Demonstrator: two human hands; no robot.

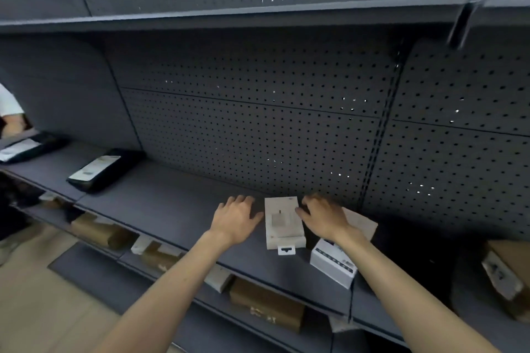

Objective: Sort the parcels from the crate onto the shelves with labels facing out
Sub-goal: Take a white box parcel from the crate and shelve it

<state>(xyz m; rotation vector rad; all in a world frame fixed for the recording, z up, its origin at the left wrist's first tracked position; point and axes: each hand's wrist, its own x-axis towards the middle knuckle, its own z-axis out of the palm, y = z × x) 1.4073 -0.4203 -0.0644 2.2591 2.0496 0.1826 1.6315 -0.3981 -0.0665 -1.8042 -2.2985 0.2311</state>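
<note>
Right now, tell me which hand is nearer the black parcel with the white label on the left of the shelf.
Left. The left hand lies flat on the shelf, to the right of that black parcel; the right hand is farther right, beyond the white box.

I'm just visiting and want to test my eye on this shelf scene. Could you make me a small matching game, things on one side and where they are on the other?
Things:
1. white box with hang tab
2. black parcel with white label
3. brown cardboard box
4. white and grey box

Places:
A. on the lower shelf, under the main shelf
B. far to the left on the main shelf
C. between the left hand and the right hand
D. beneath the right wrist

Pairs: 1-C, 2-B, 3-A, 4-D
</note>
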